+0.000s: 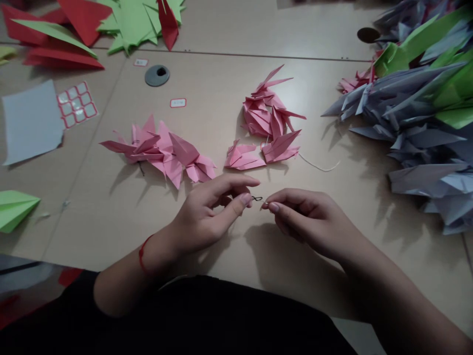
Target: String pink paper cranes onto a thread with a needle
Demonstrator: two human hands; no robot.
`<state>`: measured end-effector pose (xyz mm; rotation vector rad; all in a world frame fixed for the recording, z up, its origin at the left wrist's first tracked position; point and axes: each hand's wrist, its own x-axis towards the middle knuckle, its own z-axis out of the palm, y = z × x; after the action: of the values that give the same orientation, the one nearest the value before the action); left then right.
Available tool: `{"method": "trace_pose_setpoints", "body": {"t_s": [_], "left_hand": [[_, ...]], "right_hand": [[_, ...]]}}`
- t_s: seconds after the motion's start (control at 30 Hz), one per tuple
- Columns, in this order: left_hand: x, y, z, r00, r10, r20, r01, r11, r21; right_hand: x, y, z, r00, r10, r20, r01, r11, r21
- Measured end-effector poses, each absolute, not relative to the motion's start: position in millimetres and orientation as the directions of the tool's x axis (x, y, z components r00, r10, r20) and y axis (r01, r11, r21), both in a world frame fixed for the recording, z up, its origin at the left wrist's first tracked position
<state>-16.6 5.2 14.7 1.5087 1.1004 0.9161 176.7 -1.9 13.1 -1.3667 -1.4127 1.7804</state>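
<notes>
My left hand (pixel 209 217) and my right hand (pixel 306 222) meet above the tabletop, fingertips nearly touching. Between them runs a small twisted loop of thin dark wire (pixel 256 198), pinched at one end by my left thumb and forefinger. My right thumb and forefinger pinch its other end. Just beyond my hands lie two heaps of pink origami cranes (pixel 158 153) (pixel 266 123), close to but not touching my fingers. A thin white string (pixel 318 165) trails from the right-hand heap.
A large pile of grey and green paper cranes (pixel 414 128) fills the right side. Red and green folded paper (pixel 121 24) lies at the far edge. A grey cable grommet (pixel 157 75), a grey sheet (pixel 31 123), a sticker sheet (pixel 77 104) and a green crane (pixel 15 209) rest on the table.
</notes>
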Motion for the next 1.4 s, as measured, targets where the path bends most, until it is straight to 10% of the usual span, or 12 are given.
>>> {"method": "trace_pose_setpoints", "body": {"t_s": [0.63, 1.0, 1.4], "left_hand": [[-17, 5, 17, 0.339, 0.941, -0.002, 0.152, -0.053, 0.987], [-21, 9, -3, 0.507, 0.674, 0.537, 0.337, -0.729, 0.596], [-23, 9, 0, 0.513, 0.764, 0.392, 0.227, -0.561, 0.796]], "right_hand": [[171, -8, 12, -0.338, 0.895, -0.290, 0.123, -0.264, -0.957], [172, -8, 10, -0.397, 0.917, -0.032, 0.433, 0.156, -0.888], [180, -6, 7, -0.463, 0.882, -0.087, 0.422, 0.134, -0.897]]}}
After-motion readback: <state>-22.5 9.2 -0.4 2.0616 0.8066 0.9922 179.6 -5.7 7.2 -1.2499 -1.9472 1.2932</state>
